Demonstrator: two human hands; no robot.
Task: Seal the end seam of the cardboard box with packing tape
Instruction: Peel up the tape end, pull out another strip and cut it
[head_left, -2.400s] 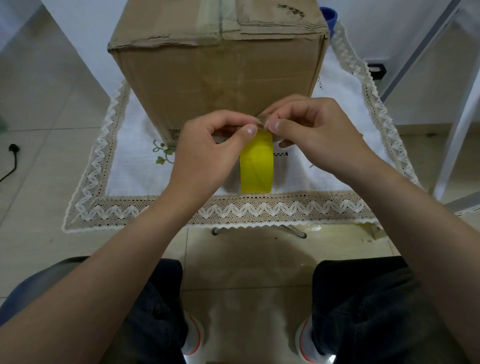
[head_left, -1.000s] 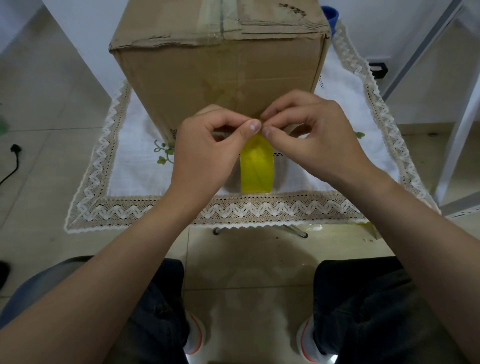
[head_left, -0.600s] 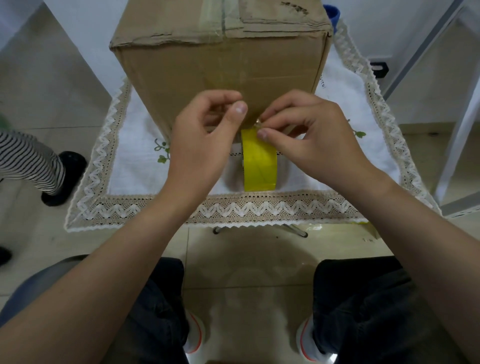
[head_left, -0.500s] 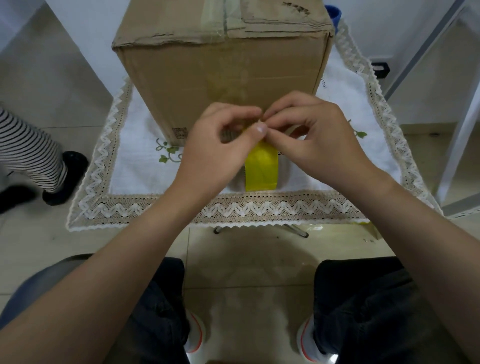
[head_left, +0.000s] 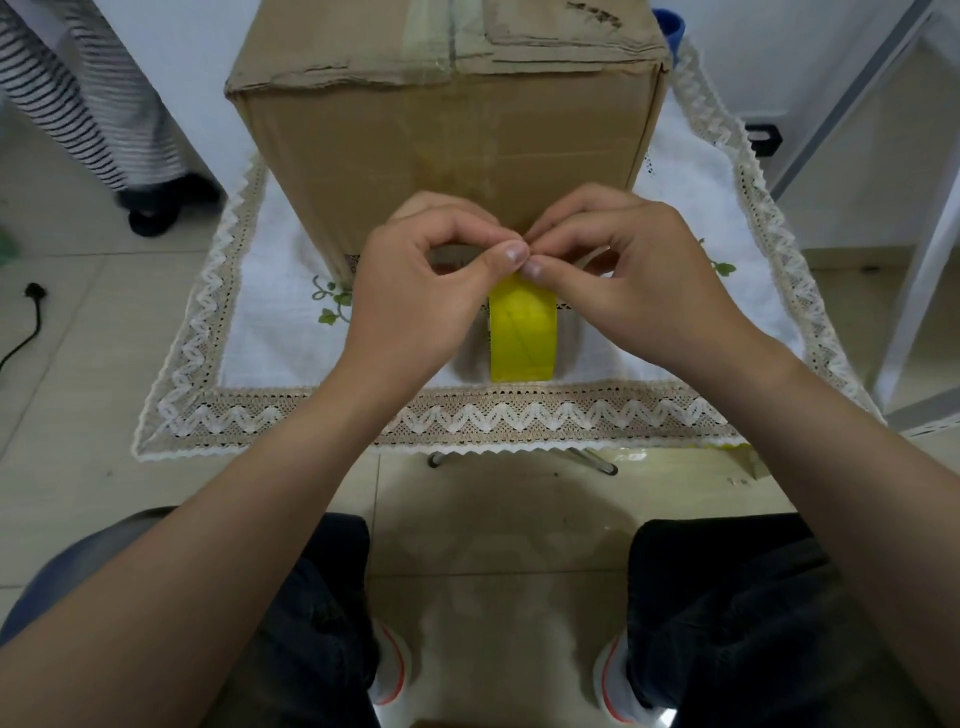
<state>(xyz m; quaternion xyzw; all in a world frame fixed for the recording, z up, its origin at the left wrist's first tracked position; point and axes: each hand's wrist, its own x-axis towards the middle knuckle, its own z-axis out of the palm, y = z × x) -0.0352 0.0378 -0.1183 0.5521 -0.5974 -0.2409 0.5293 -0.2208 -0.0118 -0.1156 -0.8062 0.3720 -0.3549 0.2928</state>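
A brown cardboard box (head_left: 447, 140) stands on a small table with a white lace-edged cloth (head_left: 270, 291). Old clear tape runs over its top seam and down its near face. A yellow roll of packing tape (head_left: 522, 330) stands on edge on the cloth just in front of the box. My left hand (head_left: 415, 296) and my right hand (head_left: 634, 280) meet above the roll, thumbs and forefingers pinched together at its top. The tape's loose end is hidden by my fingertips. Both hands cover the upper part of the roll.
A person in striped trousers (head_left: 88, 88) and dark shoes stands at the upper left, beside the table. A black cable (head_left: 26, 322) lies on the tiled floor at the left. A white metal frame (head_left: 914, 260) stands at the right. My knees are below the table's front edge.
My hands have stayed pinched over the roll, with the left thumb lifting and coming back. The person in striped trousers has walked in from the left and now stands closer to the table.
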